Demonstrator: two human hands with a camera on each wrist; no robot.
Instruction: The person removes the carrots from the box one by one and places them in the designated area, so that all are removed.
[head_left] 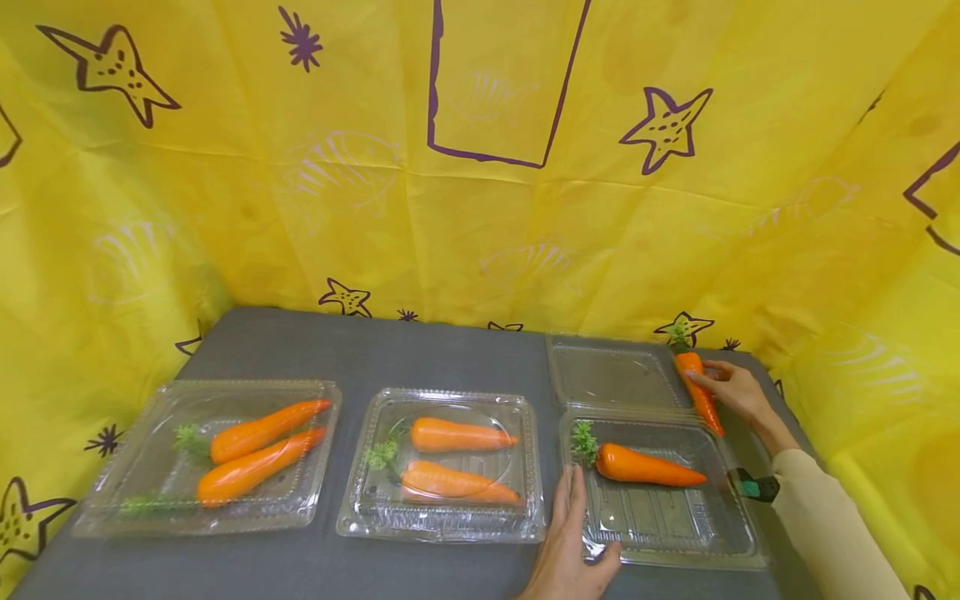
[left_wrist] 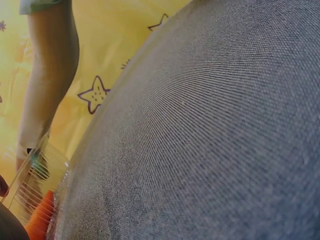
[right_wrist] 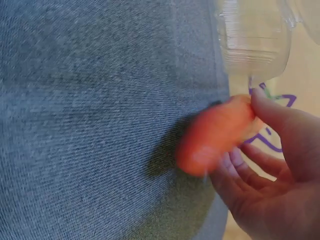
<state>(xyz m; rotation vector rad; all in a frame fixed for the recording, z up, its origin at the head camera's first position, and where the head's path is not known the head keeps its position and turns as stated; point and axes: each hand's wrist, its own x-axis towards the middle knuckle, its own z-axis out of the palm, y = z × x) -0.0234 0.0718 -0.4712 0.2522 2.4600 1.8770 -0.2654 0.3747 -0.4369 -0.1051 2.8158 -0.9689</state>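
In the head view, my right hand (head_left: 738, 392) pinches a carrot (head_left: 692, 379) with a leafy top at the back right, beside the raised clear lid (head_left: 611, 377). The right wrist view shows that carrot (right_wrist: 217, 135), blurred, between the thumb and fingers of my right hand (right_wrist: 280, 175). My left hand (head_left: 573, 542) holds the front left corner of the open clear container (head_left: 652, 521), fingers along its left side and thumb at its front edge. One carrot (head_left: 648, 465) lies inside, green top to the left.
To the left stand two closed clear containers, the middle one (head_left: 442, 529) and the far left one (head_left: 300, 517), each with two carrots inside. A dark object (head_left: 753, 486) is beside the right sleeve. Yellow patterned cloth (head_left: 480, 217) surrounds the grey table (head_left: 450, 575).
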